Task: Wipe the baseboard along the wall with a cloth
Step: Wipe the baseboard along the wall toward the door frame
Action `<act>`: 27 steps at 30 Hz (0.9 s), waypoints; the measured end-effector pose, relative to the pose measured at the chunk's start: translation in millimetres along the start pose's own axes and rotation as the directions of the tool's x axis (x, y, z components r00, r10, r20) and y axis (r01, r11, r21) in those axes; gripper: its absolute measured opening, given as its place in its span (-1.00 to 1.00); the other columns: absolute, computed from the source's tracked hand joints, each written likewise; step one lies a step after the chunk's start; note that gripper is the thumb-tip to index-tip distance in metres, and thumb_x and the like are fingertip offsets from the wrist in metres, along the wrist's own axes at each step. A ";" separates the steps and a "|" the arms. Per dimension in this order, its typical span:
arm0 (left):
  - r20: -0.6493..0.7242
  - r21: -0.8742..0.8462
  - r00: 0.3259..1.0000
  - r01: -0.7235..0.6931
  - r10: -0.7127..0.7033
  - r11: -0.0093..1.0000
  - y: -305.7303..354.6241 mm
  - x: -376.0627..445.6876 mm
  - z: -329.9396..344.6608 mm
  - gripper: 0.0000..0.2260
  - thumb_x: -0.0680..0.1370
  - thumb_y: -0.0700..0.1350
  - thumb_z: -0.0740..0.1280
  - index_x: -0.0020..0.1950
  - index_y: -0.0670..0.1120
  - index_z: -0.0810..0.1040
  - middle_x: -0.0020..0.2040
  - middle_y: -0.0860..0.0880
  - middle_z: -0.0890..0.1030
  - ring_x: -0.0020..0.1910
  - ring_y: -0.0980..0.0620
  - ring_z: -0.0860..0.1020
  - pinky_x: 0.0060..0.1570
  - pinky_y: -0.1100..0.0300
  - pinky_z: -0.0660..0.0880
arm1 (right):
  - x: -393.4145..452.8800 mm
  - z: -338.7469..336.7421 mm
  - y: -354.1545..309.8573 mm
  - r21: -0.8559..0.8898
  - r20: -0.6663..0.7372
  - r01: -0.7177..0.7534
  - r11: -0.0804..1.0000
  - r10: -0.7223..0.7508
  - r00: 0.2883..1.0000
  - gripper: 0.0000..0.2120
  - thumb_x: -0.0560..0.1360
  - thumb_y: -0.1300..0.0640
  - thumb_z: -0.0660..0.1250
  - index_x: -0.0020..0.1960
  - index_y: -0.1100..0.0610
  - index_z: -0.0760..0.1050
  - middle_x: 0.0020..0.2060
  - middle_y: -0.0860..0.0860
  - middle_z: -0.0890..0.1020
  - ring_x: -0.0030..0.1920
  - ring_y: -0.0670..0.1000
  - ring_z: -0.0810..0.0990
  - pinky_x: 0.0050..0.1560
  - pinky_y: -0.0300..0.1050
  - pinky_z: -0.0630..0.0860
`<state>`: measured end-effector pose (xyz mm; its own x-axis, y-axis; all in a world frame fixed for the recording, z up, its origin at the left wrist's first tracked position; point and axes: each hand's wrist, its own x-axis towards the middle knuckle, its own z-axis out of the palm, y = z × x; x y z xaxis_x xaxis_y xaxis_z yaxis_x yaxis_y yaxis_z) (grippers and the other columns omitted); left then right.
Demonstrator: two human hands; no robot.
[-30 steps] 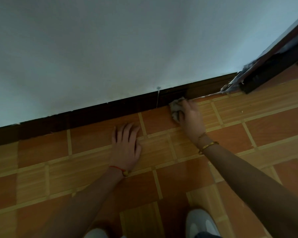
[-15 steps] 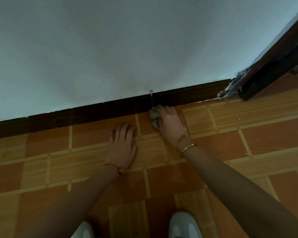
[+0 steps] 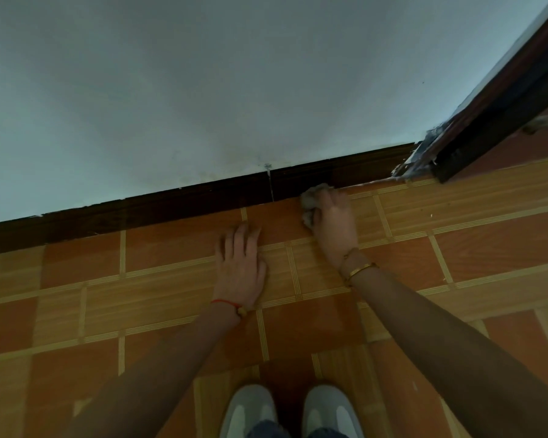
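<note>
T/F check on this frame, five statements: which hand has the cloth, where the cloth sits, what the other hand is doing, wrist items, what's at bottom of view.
1. The right hand grips the cloth. True.
2. The cloth is pressed against the white wall, well above the baseboard. False: it sits at the foot of the dark baseboard, where that meets the tiled floor.
3. The left hand holds a spray bottle. False: it rests flat on the floor with fingers extended, holding nothing.
4. A gold bangle is on the right wrist. True.
5. The person is barefoot. False: two grey shoes show at the bottom edge.
</note>
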<state>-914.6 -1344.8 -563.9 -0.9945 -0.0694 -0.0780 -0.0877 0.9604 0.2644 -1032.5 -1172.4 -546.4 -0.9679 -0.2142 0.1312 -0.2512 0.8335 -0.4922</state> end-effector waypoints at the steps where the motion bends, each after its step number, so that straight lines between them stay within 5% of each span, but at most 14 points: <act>1: -0.002 0.007 1.000 -0.003 0.003 1.000 0.3 2.8 4.3 -0.50 0.57 -0.04 0.06 0.49 -0.15 0.37 0.44 -0.23 0.40 0.43 -0.25 0.35 0.43 -0.32 0.26 | -3.1 5.8 -9.6 0.000 0.026 0.070 0.998 -0.070 0.997 -0.65 0.37 0.44 0.34 0.14 0.30 0.52 0.06 0.24 0.58 0.10 0.23 0.50 0.09 0.06 0.50; 5: -0.050 0.014 0.999 0.009 -0.008 1.000 -2.4 7.8 21.1 -0.53 0.58 -0.05 0.10 0.48 -0.15 0.38 0.44 -0.22 0.41 0.42 -0.26 0.39 0.44 -0.32 0.24 | -3.0 15.2 -16.1 0.028 0.009 0.096 0.995 -0.097 0.995 -0.66 0.37 0.45 0.33 0.14 0.30 0.52 0.04 0.23 0.58 0.07 0.22 0.51 0.08 0.06 0.51; 8: -0.104 -0.003 0.995 -0.008 0.007 1.000 -4.4 6.4 25.4 -0.54 0.61 -0.05 0.09 0.49 -0.15 0.38 0.45 -0.21 0.39 0.43 -0.24 0.37 0.47 -0.31 0.19 | -0.4 0.8 7.7 0.135 -0.129 -0.119 0.984 0.136 0.982 -0.69 0.46 0.41 0.29 0.20 0.26 0.49 0.09 0.19 0.55 0.14 0.15 0.48 0.12 -0.07 0.47; 11: -0.132 -0.013 0.991 -0.016 0.014 1.000 -5.5 5.2 26.9 -0.54 0.60 -0.06 0.11 0.49 -0.14 0.38 0.46 -0.20 0.38 0.42 -0.25 0.37 0.48 -0.29 0.17 | 9.0 -19.4 24.0 0.250 -0.281 -0.328 0.911 0.392 0.876 -0.67 0.50 0.35 0.29 0.26 0.28 0.42 0.15 0.17 0.52 0.16 0.10 0.49 0.07 -0.28 0.39; 16: -0.169 -0.046 0.986 -0.016 0.008 0.999 -4.4 4.5 26.3 -0.55 0.59 -0.06 0.13 0.47 -0.14 0.40 0.45 -0.19 0.38 0.42 -0.24 0.35 0.46 -0.29 0.18 | 17.8 -18.6 -5.9 0.377 -0.322 -0.268 0.887 0.396 0.860 -0.74 0.47 0.36 0.36 0.12 0.29 0.42 0.11 0.14 0.52 0.10 -0.03 0.49 -0.03 -0.63 0.32; 22: -0.184 -0.033 0.983 -0.033 0.026 0.999 -7.2 4.8 27.2 -0.55 0.60 -0.04 0.13 0.48 -0.12 0.39 0.46 -0.19 0.38 0.44 -0.21 0.34 0.47 -0.28 0.17 | 4.2 8.1 -55.2 0.379 -0.226 -0.020 0.925 0.114 0.967 -0.77 0.43 0.38 0.37 0.05 0.24 0.44 0.04 0.10 0.49 0.00 -0.08 0.47 -0.06 -0.41 0.42; 25: -0.196 -0.033 0.980 -0.047 0.039 0.998 -8.3 4.3 27.6 -0.55 0.61 -0.04 0.14 0.49 -0.11 0.40 0.47 -0.18 0.39 0.45 -0.20 0.34 0.47 -0.28 0.17 | 8.1 0.7 -54.1 0.407 -0.326 -0.023 0.913 0.169 0.930 -0.77 0.42 0.40 0.37 0.04 0.25 0.46 0.01 0.07 0.50 0.00 -0.12 0.46 0.00 -0.45 0.40; 27: -0.197 -0.037 0.980 -0.043 0.035 0.998 -8.3 5.0 27.8 -0.55 0.60 -0.05 0.15 0.48 -0.12 0.41 0.46 -0.18 0.39 0.44 -0.21 0.35 0.47 -0.27 0.18 | 15.0 -13.1 -42.9 0.473 -0.431 -0.101 0.875 0.330 0.840 -0.77 0.42 0.41 0.36 0.05 0.26 0.47 0.02 0.03 0.50 0.03 -0.14 0.46 0.08 -0.48 0.39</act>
<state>-917.3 -1345.7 -593.2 -0.9886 -0.0872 0.1226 -0.0464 0.9519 0.3030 -1036.2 -1204.7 -512.0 -0.8940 0.3145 0.3190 -0.1239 0.5107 -0.8508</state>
